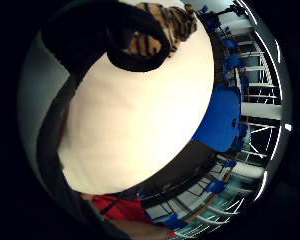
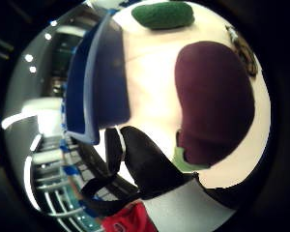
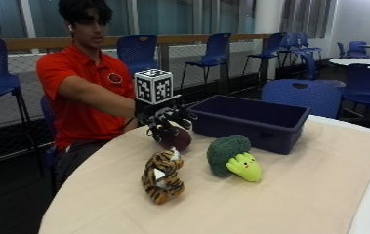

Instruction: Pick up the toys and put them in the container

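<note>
The right hand (image 3: 166, 117) in its black glove was over a dark purple toy (image 3: 175, 138). Its fingers (image 3: 183, 118) were curled down around the top of the toy, but the pictures did not show for sure if they were touching it. The toy was round and smooth like a plum or an eggplant, with a bit of green at one end. It sat on the table (image 3: 301, 195), near the far left edge, right in front of the person. In the thumb side palm view the purple toy (image 2: 215, 101) looked big and close to the palm.

Just to the right of the hand stood the container (image 3: 253, 119). It was a dark blue plastic box with straight walls and an open top, and nothing showed inside it.

Nearer, a soft broccoli toy (image 3: 231, 156) lay on the table. It had a bumpy dark green head and a light green stalk with a little face. Left of it sat a fluffy tiger toy (image 3: 161, 176) with orange and black stripes and some white fur. The two soft toys were near each other but not touching.

The table was round with a smooth, pale tan top. The person wore a red shirt (image 3: 74, 97), and their arm reached out over the table.
</note>
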The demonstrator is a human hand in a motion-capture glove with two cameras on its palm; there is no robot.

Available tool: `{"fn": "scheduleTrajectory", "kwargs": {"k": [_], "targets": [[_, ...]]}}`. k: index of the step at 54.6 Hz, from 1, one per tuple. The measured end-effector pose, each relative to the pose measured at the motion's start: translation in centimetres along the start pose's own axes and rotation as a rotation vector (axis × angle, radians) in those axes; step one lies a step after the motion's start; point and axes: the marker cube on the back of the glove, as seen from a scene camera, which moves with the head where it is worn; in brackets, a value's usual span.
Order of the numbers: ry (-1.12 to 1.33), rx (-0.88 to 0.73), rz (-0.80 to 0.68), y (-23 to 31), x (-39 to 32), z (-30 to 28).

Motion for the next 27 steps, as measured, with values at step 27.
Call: {"fn": "scheduleTrajectory", "kwargs": {"k": [27], "targets": [[0.077, -0.218, 0.042, -2.4, -0.6, 3.5]]}}
